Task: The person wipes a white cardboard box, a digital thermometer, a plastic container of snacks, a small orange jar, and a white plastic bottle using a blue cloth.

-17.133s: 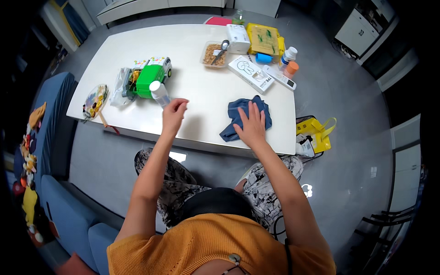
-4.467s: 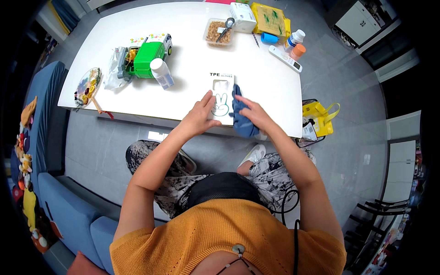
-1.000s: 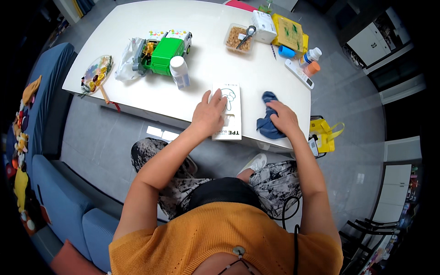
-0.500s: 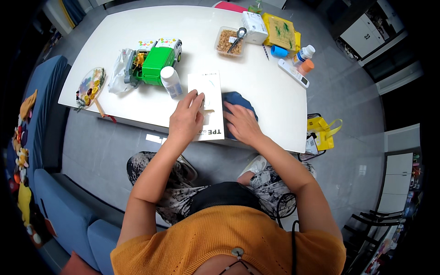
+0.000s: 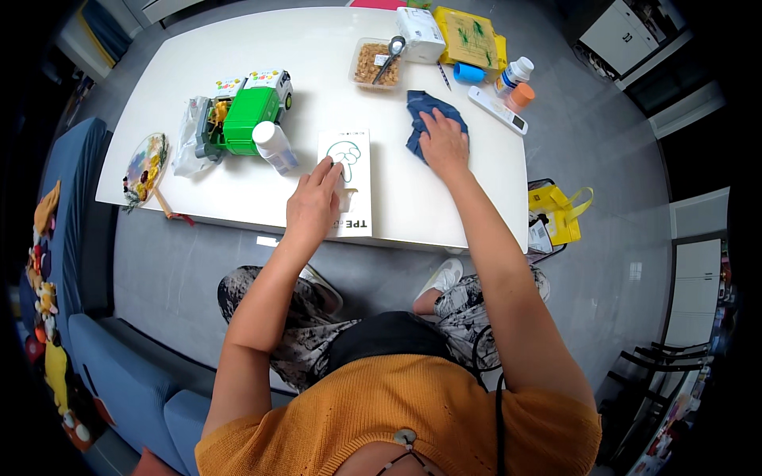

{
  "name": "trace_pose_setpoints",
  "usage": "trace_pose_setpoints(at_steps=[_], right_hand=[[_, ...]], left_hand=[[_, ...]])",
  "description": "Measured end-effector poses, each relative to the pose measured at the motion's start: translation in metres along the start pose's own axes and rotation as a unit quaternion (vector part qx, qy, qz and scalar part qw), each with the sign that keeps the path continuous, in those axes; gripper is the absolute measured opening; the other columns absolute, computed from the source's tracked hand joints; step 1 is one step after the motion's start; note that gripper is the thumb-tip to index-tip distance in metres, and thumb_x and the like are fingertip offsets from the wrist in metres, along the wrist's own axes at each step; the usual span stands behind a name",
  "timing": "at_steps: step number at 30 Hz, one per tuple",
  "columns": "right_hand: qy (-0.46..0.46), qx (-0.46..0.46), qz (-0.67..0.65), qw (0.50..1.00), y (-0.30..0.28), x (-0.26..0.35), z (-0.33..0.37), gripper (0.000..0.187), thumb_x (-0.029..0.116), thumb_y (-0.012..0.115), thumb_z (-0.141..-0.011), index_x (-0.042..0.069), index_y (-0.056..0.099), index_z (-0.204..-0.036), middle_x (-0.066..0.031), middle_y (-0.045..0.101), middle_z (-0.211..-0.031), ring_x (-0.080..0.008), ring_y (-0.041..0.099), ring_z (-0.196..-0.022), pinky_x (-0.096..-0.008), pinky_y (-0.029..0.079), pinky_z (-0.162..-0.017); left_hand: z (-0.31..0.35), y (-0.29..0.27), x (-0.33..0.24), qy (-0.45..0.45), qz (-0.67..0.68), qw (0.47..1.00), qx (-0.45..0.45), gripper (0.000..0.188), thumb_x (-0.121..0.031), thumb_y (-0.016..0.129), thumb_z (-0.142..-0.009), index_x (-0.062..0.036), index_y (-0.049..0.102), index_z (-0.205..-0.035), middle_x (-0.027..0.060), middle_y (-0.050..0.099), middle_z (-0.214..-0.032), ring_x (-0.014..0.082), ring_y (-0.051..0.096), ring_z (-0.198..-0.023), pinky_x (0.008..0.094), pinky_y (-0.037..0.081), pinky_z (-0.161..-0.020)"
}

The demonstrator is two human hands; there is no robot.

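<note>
My left hand point(image 5: 314, 203) rests on a flat white box point(image 5: 357, 206) near the table's front edge, its fingers stretched over the box's left side. A green line drawing of a hand shows on the box top, with an opening below it. To the right, my right hand point(image 5: 445, 147) lies with fingers spread on a crumpled dark blue cloth point(image 5: 418, 105), pressed to the tabletop. Just beyond my left hand stands a white bottle point(image 5: 274, 147), beside a green toy truck point(image 5: 251, 117).
A round decorated fan point(image 5: 145, 170) and a clear plastic bag point(image 5: 190, 143) lie at left. Further back are a food tub point(image 5: 373, 63), a tissue pack point(image 5: 421, 36) and a yellow package point(image 5: 474, 40). A blue cup point(image 5: 469, 74), bottles point(image 5: 517, 73) and a white remote point(image 5: 496, 109) sit at right.
My right hand has moved away and to the right with the blue cloth, which was beside the box at the table edge. My left hand stays on the box.
</note>
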State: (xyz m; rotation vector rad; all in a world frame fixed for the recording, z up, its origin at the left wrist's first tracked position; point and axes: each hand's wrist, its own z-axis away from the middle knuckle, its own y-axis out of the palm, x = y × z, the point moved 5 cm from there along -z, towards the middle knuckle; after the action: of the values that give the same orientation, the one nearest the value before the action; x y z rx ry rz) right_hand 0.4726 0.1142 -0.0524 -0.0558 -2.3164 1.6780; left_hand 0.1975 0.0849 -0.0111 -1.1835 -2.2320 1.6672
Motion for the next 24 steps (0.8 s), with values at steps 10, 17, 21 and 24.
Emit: trace_pose_setpoints(at_steps=[10,17,21,24], right_hand=[[0.171,0.03,0.105,0.979,-0.036,-0.088,0.05,0.049,0.03,0.049,-0.086,0.018,0.05,-0.133,-0.0069,0.043,-0.143,-0.0279,0.044,-0.119,-0.0454,0.038,-0.096],[0.126,-0.073,0.103,0.984,-0.063,-0.137,0.129,0.043,0.021,0.053,-0.082,0.015,0.058,-0.124,-0.0117,0.055,-0.13,-0.0327,0.053,-0.106,-0.0412,0.045,-0.09],[0.134,-0.07,0.073,0.986,-0.072,-0.13,0.147,0.041,0.018,0.055,-0.08,0.013,0.061,-0.12,-0.0136,0.055,-0.128,-0.0343,0.053,-0.103,-0.0403,0.045,-0.091],[0.103,-0.066,0.027,0.992,-0.071,-0.099,0.155,0.041,0.017,0.056,-0.079,0.013,0.062,-0.119,-0.0141,0.056,-0.127,-0.0345,0.054,-0.103,-0.0403,0.045,-0.091]], left_hand=[[-0.003,0.006,0.0,-0.024,-0.03,0.999,0.018,0.047,-0.001,0.061,-0.074,-0.01,0.055,-0.121,0.0069,0.053,-0.128,0.0293,0.058,-0.094,0.0387,0.054,-0.077],[0.01,0.01,0.004,-0.032,-0.011,0.999,0.029,0.043,-0.003,0.06,-0.077,-0.0104,0.056,-0.12,0.0063,0.053,-0.129,0.0291,0.058,-0.094,0.0391,0.054,-0.076],[0.016,0.01,0.011,-0.049,-0.011,0.998,0.049,0.042,-0.006,0.061,-0.079,-0.0116,0.056,-0.12,0.0043,0.052,-0.13,0.0282,0.057,-0.095,0.0387,0.054,-0.076],[0.02,0.009,0.019,-0.059,-0.023,0.997,0.047,0.042,-0.008,0.061,-0.079,-0.012,0.055,-0.121,0.0028,0.051,-0.131,0.0276,0.057,-0.096,0.0383,0.054,-0.076]])
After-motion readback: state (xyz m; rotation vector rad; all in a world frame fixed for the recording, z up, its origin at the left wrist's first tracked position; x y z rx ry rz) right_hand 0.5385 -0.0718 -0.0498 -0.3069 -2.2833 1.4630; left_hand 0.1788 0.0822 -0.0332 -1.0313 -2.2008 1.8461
